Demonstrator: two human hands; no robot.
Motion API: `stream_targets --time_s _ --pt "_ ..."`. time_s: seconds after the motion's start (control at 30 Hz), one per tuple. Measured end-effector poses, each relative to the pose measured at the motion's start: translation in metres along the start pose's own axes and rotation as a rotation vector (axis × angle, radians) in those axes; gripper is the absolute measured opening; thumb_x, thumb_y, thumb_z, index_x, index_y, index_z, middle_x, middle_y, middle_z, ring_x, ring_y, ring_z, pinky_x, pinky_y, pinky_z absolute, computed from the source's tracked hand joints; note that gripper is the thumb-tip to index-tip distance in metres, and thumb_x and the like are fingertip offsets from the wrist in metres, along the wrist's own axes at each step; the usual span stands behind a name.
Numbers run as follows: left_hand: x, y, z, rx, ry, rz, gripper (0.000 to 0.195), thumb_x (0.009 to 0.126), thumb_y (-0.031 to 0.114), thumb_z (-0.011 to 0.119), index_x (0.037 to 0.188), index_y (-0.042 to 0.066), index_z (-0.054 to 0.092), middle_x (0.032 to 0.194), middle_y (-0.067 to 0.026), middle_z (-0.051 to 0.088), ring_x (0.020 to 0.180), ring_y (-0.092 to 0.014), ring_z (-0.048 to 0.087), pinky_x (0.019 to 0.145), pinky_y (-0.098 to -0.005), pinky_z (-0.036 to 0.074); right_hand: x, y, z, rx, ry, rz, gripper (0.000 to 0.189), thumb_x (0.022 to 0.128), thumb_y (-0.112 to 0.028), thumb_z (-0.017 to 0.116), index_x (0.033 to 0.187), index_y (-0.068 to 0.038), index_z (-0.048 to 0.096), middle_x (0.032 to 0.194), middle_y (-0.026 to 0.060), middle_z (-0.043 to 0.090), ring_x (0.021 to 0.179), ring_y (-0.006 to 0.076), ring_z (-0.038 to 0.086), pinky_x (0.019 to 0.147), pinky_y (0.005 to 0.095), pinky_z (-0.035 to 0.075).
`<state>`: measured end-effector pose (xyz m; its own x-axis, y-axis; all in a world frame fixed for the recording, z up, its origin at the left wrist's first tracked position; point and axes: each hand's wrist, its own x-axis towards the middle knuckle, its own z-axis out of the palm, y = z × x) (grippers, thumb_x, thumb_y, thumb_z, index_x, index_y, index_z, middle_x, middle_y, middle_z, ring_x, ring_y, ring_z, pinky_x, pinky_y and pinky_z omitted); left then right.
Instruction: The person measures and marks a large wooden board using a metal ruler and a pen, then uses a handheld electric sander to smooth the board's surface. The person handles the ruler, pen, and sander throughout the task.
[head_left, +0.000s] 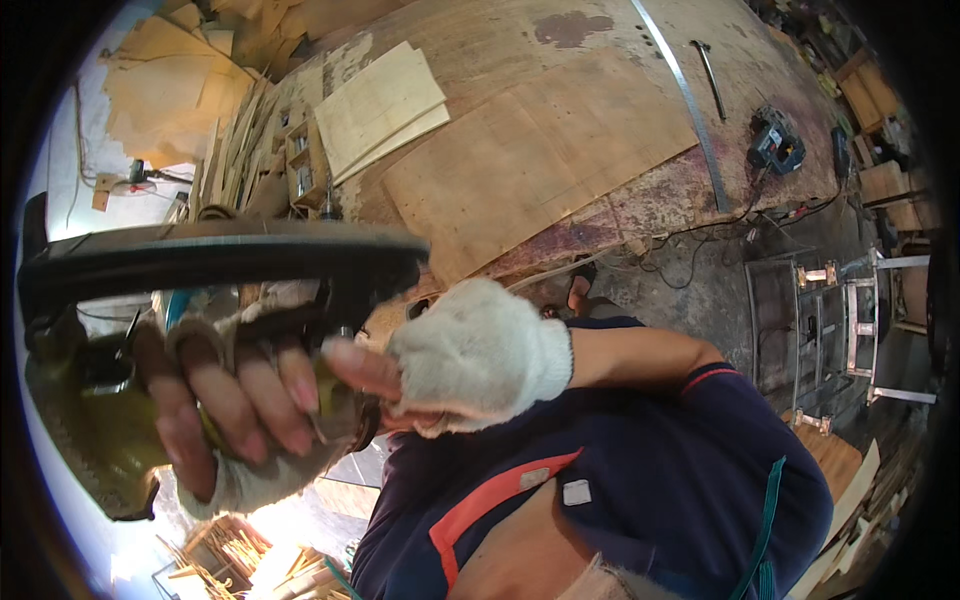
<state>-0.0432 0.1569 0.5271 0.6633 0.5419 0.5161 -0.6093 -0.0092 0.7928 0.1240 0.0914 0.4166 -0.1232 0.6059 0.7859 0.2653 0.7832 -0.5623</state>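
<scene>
A yellow-green and black handheld power tool (97, 420) is close to the camera at the left, its long flat dark base plate (225, 259) turned up and seen nearly edge-on. My left hand (232, 409), in a white fingerless knit glove, wraps its fingers around the tool's handle. In a matching glove, my right hand (469, 360) is at the tool's right end, with the thumb extended against it. What its other fingers grip is hidden. Beyond the hands, a large plywood sheet (540, 157) lies on a worn work table (480, 37).
Smaller plywood panels (382, 105) lie beside an open wooden box (304, 165) of small metal pieces. Along the table are a steel straightedge (682, 90), a hammer (709, 79) and another power tool (775, 142). Cables (682, 259) hang to the floor near a metal frame (832, 330).
</scene>
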Motion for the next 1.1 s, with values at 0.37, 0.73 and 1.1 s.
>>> stream_targets --time_s 0.37,0.73,1.1 --pt "0.044 -0.058 -0.005 -0.064 0.186 -0.021 0.023 0.105 0.024 0.047 0.106 0.003 0.041 0.081 -0.0022 0.05 0.076 -0.014 0.054 0.091 -0.0317 0.05 0.013 0.035 -0.061 0.031 -0.074 0.215 0.099 0.088 -0.05 0.075 0.162 -0.006 0.028 0.077 0.0079 0.067 0.064 0.0306 0.069 0.055 0.0374 0.054" --pt "0.004 -0.259 -0.062 0.569 0.411 -0.748 0.041 0.105 0.033 0.062 0.13 0.001 0.06 0.106 -0.0081 0.07 0.095 -0.015 0.067 0.082 -0.0289 0.054 -0.097 0.147 -0.085 -0.084 0.156 1.138 0.044 0.094 -0.046 0.07 0.115 -0.009 0.062 0.076 0.0154 0.07 0.063 0.0301 0.069 0.058 0.0447 0.052" --pt "-0.023 -0.264 -0.119 -0.261 0.746 -0.848 0.065 0.101 0.068 0.048 0.095 0.006 0.065 0.096 -0.0053 0.068 0.092 -0.016 0.065 0.076 -0.0311 0.054 -0.095 0.18 -0.024 1.573 0.55 1.585 0.048 0.106 -0.06 0.045 0.107 -0.016 0.064 0.057 -0.007 0.036 0.038 0.0065 0.028 0.036 0.0256 0.025"
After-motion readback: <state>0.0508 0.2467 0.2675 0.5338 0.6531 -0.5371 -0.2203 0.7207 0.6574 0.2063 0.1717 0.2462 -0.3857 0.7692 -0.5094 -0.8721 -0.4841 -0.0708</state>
